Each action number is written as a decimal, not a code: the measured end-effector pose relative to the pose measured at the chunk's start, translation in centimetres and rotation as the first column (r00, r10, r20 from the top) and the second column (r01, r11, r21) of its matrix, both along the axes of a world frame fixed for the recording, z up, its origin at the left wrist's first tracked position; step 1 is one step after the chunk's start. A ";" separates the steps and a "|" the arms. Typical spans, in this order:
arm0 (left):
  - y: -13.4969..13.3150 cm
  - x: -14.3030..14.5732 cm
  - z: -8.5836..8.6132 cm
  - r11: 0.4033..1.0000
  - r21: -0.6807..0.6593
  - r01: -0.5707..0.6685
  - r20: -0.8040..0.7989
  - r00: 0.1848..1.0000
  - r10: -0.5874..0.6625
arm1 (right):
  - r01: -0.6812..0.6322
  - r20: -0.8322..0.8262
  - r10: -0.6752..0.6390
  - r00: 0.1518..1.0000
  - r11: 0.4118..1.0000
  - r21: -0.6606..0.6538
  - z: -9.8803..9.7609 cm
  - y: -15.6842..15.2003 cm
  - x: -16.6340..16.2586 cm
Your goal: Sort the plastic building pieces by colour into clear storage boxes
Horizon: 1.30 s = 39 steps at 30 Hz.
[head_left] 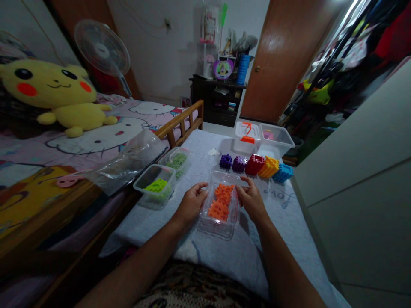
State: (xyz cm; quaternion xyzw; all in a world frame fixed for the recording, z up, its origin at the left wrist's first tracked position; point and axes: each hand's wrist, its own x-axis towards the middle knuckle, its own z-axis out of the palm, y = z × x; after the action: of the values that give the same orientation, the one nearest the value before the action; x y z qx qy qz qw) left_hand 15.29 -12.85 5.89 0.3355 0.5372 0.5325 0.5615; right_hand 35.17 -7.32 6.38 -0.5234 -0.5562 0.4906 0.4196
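A clear plastic container (214, 230) sits just below the middle of the frame on a pale quilted cover (285, 218). It holds a heap of orange interlocking pieces (221, 201). The left hand (192, 202) clasps its left wall, fingers curled together against the side and the thumb reaching along the far rim. The right hand (252, 199) clasps the right wall the same way, thumb and forefinger pinched on the upper right corner and the other fingers folded close beside it.

Left of the left hand, near it but apart, stands a smaller clear tub (144, 197) with lime green pieces (156, 185). Just behind it is a second tub (185, 155) with darker green pieces. A crumpled transparent bag (128, 162) lies further left, over the wooden bed rail (180, 124).

Above the container, a row of built cubes runs across the cover: a purple cube (226, 161), a violet cube (239, 164), a red cube (254, 164), a yellow-orange cube (269, 167) and a blue cube (283, 173). Behind them is a large clear storage box (278, 143) whose lid (246, 130) has an orange latch.

At upper left, a yellow plush toy (54, 94) lies on a cartoon-print bedsheet (128, 124), with a standing fan (102, 49) behind it. A dark cabinet (215, 100) and a brown door (279, 60) fill the upper middle.
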 end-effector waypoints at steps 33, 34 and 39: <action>0.6 -0.1 0.2 0.996 -0.090 0.009 0.193 0.981 0.009 | 0.057 -0.052 -0.056 0.997 0.998 0.025 -1.8 1.1 -0.2; 0.7 -0.2 0.2 0.994 -0.101 0.037 0.226 0.974 -0.013 | 0.057 -0.051 -0.056 0.997 0.998 0.027 -1.8 1.1 -0.2; 1.0 -0.8 0.3 0.981 -0.129 0.145 0.329 0.939 -0.096 | 0.069 -0.046 -0.067 0.997 0.997 0.033 -1.5 1.0 -0.4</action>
State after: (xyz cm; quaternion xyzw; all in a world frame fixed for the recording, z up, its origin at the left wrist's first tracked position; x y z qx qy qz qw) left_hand 14.53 -11.83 6.23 0.2332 0.4556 0.5023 0.6969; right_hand 34.79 -6.29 4.87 -0.5234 -0.5369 0.4781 0.4574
